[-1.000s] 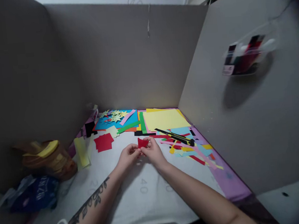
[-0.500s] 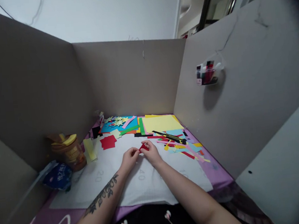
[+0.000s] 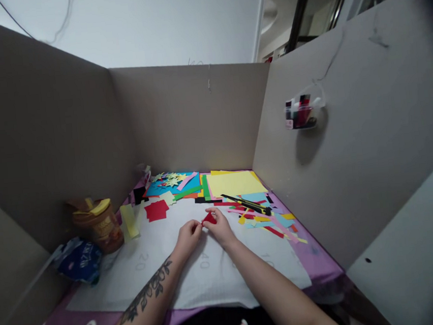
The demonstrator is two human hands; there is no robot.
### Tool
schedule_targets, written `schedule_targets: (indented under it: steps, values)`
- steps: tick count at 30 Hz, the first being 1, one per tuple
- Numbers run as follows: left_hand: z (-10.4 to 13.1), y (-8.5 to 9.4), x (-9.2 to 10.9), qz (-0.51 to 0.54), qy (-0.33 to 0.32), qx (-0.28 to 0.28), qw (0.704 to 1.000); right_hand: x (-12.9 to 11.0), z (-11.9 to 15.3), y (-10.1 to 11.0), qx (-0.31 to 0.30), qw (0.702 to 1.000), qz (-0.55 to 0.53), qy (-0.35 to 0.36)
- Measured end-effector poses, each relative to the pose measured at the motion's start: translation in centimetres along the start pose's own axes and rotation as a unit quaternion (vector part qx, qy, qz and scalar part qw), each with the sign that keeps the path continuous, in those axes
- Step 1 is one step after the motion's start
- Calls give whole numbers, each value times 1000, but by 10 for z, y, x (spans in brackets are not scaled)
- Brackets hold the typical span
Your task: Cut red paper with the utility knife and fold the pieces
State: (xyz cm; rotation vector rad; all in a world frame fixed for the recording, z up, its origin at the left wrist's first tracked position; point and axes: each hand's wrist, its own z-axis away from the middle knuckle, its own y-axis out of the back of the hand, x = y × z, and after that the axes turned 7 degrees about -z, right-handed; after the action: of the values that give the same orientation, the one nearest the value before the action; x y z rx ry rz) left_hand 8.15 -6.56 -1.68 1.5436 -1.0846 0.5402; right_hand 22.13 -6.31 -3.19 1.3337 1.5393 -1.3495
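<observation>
A small folded piece of red paper (image 3: pixel 208 218) is pinched between my two hands above the white mat (image 3: pixel 162 277). My left hand (image 3: pixel 190 236) grips its left corner with thumb and forefinger. My right hand (image 3: pixel 220 227) holds the other side, thumb in front and fingers behind. The fingertips partly cover the paper, so its exact fold is hard to make out. Beyond my left hand lie several flat red paper squares (image 3: pixel 157 210), stacked unevenly. Black-and-yellow scissors or a cutter (image 3: pixel 247 204) rest beyond my right hand, on loose paper strips (image 3: pixel 270 221).
Yellow paper sheets (image 3: pixel 236 183) and a blue sheet (image 3: pixel 153 189) bearing cut paper stars (image 3: pixel 172 179) lie at the back. A brown tub (image 3: pixel 102 229) and a blue packet (image 3: pixel 78 260) stand left. Grey partitions (image 3: pixel 193 119) enclose the table; a clear cup (image 3: pixel 303 113) hangs on the right one.
The camera view has tipped slightly upward, so the scene sits lower. Both hands keep hold of the red paper, and more of it shows by the right thumb.
</observation>
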Motion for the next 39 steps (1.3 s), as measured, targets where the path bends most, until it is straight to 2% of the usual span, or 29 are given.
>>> schedule_targets:
  steps: [4,7,12,18,21,25,29,32,34,37,39]
  values:
    - [-2,1,-3,2,14,19,1000,4,-2,0,-7,998,-55,-18]
    - [-3,2,-3,3,13,23,1000,4,-2,0,-13,998,-55,-35]
    - [-1,1,2,-8,-22,13,1000,-4,0,0,5,998,-59,-5]
    - [3,2,7,-26,-62,0,998,-10,4,-1,-32,996,-71,-32]
    - [3,2,7,-32,-64,1,997,-9,5,-3,-30,996,-74,-33]
    - [1,2,7,-36,-61,6,998,-5,0,2,1,996,-76,-41]
    - [0,2,6,-29,-50,21,998,-4,-15,23,93,992,-89,-14]
    - [-2,4,4,-16,-31,40,999,-7,-20,34,127,988,-87,12]
    - [-3,5,3,-7,-15,53,998,-8,-17,31,108,991,-80,19]
    - [-5,6,1,5,0,67,998,-7,-7,14,3,998,-66,-13]
    - [-5,6,1,12,3,67,998,-4,-1,3,-41,997,-55,-36]
